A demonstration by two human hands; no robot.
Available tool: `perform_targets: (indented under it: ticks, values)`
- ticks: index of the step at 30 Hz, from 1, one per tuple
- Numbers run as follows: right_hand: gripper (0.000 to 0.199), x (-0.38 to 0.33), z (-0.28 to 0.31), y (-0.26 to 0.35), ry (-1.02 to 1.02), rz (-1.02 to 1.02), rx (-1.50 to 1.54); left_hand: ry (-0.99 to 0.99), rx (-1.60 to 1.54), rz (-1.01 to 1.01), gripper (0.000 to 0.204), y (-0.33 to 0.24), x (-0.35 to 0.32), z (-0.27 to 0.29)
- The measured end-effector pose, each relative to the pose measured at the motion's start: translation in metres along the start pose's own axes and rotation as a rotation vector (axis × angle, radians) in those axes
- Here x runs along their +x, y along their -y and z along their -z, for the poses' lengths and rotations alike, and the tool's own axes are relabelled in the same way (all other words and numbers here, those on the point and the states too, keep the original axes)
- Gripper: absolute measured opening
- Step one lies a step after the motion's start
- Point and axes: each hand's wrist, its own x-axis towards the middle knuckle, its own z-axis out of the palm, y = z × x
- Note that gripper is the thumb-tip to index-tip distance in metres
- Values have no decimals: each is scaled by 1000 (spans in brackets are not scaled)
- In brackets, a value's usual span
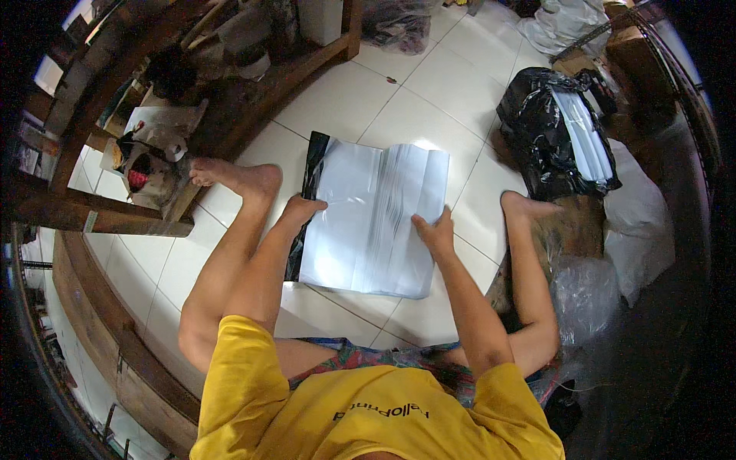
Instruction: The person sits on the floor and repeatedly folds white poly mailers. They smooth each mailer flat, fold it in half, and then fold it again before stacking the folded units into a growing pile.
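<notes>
Both hands [300, 211] [438, 234] on probably plastic sheets [346, 230]

Showing glossy white floor tiles [445, 77] in slanting rows, gleaming in pale light; edging the left with a wooden frame [261, 103] and a long beam [103, 310]; darkening toward the lower right.

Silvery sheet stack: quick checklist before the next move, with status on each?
1. Left hand at the left edge of the silvery sheet stack, thumb on top: ok.
2. Right hand at the right edge, thumb on top: ok.
3. Grip from below: cannot tell, the undersides are hidden.
4. Sheets smooth: not ok, a band of ridged lines runs down right of the middle.
5. Both feet off the stack: ok, left foot and right foot are apart from it.
6. Black plastic bag apart from the stack: ok.
</notes>
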Motion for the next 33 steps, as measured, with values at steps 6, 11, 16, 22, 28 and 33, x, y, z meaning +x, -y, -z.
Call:
perform_targets:
  ticks: [6,11,16,22,28,33]
  values:
    - [60,-47,-42,75,151,899,-722,156,-285,177,48,-11,-23,21]
    - [37,-26,-64,80,496,956,-1220,66,-173,98,46,7,-1,7]
    - [35,-27,-30,77,518,884,-1344,66,-63,70,47,6,-2,11]
    - [38,-22,34,42,370,848,-1296,60,-71,142,43,7,1,10]
    - [48,-27,117,6,231,480,-885,76,-165,89,25,15,6,7]
    - [63,-23,114,-62,-116,207,-423,83,-149,129,31,18,9,14]
